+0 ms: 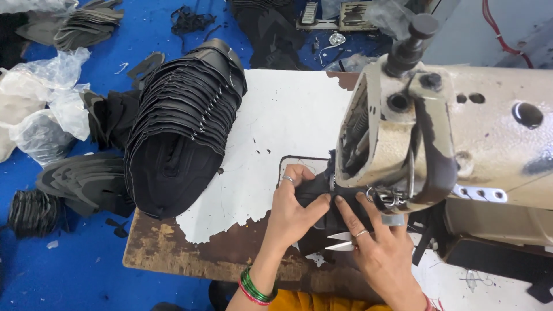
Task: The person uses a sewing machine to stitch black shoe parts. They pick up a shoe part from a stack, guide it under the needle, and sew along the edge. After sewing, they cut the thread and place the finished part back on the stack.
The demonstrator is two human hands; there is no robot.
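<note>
Black fabric [315, 196] lies on the worn white table [288, 115], pushed in under the head of the cream sewing machine [461, 132], where the needle area is hidden by the machine's front. Left hand [291, 210] lies flat on the piece with its fingers together, pressing it down just beside the machine foot. Right hand [383, 250] steadies the near edge with its forefinger stretched forward, while small silver snips [341, 242] are tucked into its palm, blades pointing left toward the other wrist. Both sets of fingertips sit very close to the needle, so a slip forward could likely catch one. The open snip points could nick the left hand or the cloth. A tall leaning stack of black cut pieces [178, 132] rests at the table's left edge and might slide off if bumped.
</note>
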